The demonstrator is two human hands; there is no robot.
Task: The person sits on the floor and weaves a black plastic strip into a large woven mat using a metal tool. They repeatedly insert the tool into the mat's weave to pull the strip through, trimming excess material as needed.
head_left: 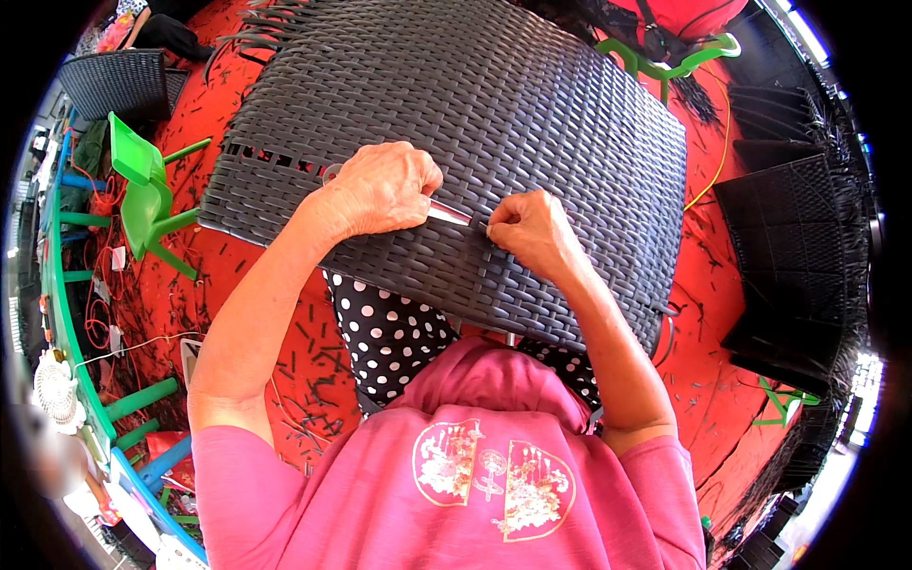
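Across my lap lies a large black woven panel (570,161) of flat plastic strips, with a row of gaps at its left. My left hand (380,185) is closed around a pair of scissors; a grey loop shows behind the hand. The pointed metal blade (450,215) sticks out toward the right, low over the weave. My right hand (538,231) is pinched at the blade's tip, on what looks like the end of a black strip (482,229). Its fingers partly hide that strip. Loose strip ends (256,38) fan out at the panel's far left corner.
Green plastic chairs (144,195) stand to the left and at the far right. Stacked black woven pieces (784,247) line the right side. Black offcuts litter the red floor (318,418). A yellow cord (719,171) runs along the floor beyond the panel's right edge.
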